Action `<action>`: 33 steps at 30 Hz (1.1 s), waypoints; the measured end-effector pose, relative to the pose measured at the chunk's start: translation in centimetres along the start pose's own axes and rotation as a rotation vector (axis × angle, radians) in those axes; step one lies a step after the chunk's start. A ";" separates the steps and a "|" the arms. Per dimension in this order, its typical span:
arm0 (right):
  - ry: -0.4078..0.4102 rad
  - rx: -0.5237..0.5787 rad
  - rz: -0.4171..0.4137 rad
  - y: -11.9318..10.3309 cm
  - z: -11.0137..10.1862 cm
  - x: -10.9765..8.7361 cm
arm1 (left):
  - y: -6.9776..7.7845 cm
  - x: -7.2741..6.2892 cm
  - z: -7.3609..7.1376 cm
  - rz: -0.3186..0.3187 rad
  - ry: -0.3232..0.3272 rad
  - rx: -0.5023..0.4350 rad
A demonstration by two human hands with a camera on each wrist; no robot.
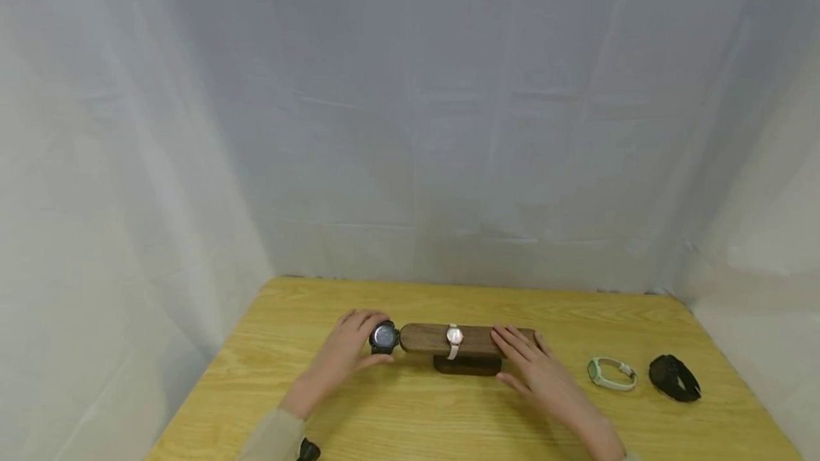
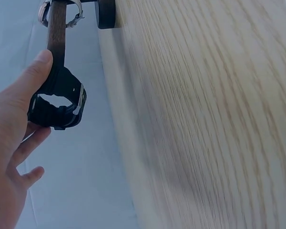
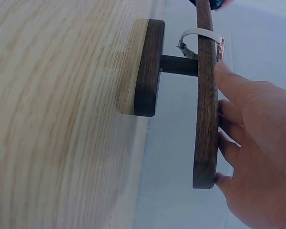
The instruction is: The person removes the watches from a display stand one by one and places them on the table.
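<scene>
Hanging in creases, pale cloth (image 1: pixel 410 126) backs the yellow wood-grained bench (image 1: pixel 397 418). Toward its far edge stands a dark wooden watch stand (image 1: pixel 426 338), its bar round-ended. The right hand (image 1: pixel 539 372) rests straight-fingered on it; the left hand (image 1: pixel 341 348) grips a chunky watch (image 1: pixel 384 336) at the bar's left end. Near the bench's right edge lie a looped black watch (image 1: pixel 663 374) and a green watch (image 1: pixel 594 371); a white-strapped watch (image 1: pixel 455 336) circles the bar.
</scene>
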State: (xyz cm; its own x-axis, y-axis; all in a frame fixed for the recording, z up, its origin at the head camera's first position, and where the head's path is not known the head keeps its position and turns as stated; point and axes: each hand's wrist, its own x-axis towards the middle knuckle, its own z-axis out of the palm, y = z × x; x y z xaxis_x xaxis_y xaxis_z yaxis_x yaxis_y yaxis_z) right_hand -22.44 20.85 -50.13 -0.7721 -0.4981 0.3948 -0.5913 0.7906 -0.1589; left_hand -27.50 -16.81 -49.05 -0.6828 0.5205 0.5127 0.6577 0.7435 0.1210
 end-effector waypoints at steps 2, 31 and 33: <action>0.001 -0.002 -0.001 0.1 0.1 -0.1 | -0.2 -0.3 0.0 -0.003 0.001 0.010; 0.025 -0.032 -0.030 0.3 0.3 -0.2 | -2.8 -3.4 -1.6 -0.131 -0.180 0.115; 0.020 -0.024 -0.024 0.3 0.3 -0.2 | -2.8 -3.3 -1.5 -0.140 -0.186 0.118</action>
State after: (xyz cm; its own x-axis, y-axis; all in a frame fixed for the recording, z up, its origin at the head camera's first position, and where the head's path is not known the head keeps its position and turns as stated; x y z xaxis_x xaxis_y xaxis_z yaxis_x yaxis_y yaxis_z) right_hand -22.52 21.11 -50.53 -0.7527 -0.5100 0.4163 -0.6038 0.7868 -0.1278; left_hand -26.57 -21.21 -49.86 -0.8184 0.4696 0.3313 0.5186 0.8519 0.0737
